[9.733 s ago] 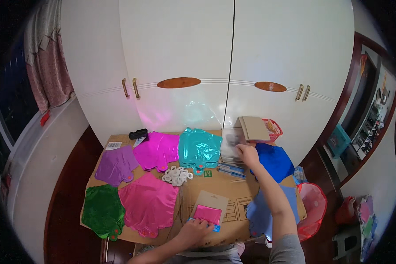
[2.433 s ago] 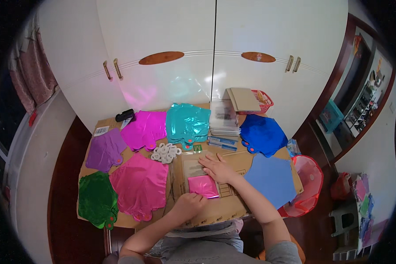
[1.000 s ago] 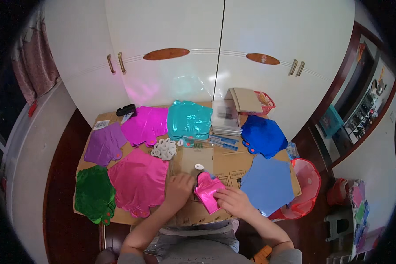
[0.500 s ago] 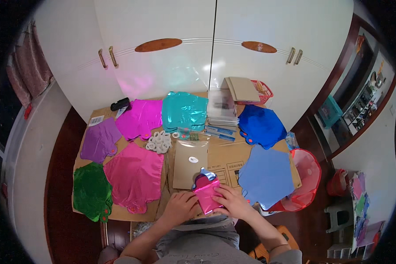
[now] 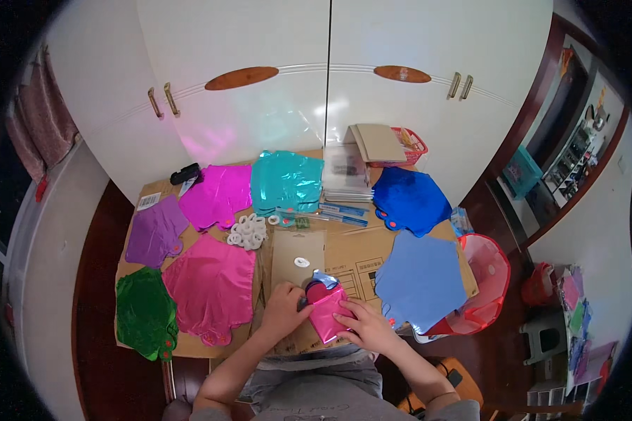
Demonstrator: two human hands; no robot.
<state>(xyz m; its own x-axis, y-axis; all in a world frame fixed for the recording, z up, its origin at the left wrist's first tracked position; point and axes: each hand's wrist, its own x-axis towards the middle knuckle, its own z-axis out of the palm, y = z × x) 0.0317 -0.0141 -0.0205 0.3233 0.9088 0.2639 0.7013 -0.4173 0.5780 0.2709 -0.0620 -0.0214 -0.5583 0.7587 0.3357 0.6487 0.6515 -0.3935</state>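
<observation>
A folded bundle of foil balloons [image 5: 326,319], pink outside with blue and silver at its top, lies at the table's near edge. My left hand [image 5: 285,310] is closed at the bundle's upper left edge, thumb on the foil and fingers curled. My right hand [image 5: 369,325] grips the right side, several fingers resting over the pink face. Just behind the bundle is a beige cardboard sheet [image 5: 298,245] in a clear sleeve, bearing a small white ring [image 5: 301,262].
Flat foil balloon stacks surround it: pink [image 5: 211,284], green [image 5: 144,309], purple [image 5: 154,230], magenta [image 5: 218,193], teal [image 5: 286,181], dark blue [image 5: 411,198] and light blue [image 5: 421,281]. White rings [image 5: 248,231] are heaped left. Clear sleeves [image 5: 345,172] stand behind; a red basket [image 5: 495,270] is right.
My left hand has shifted up along the bundle's left edge, its fingers more curled. My right hand stays on the right side. The whole view has shifted slightly.
</observation>
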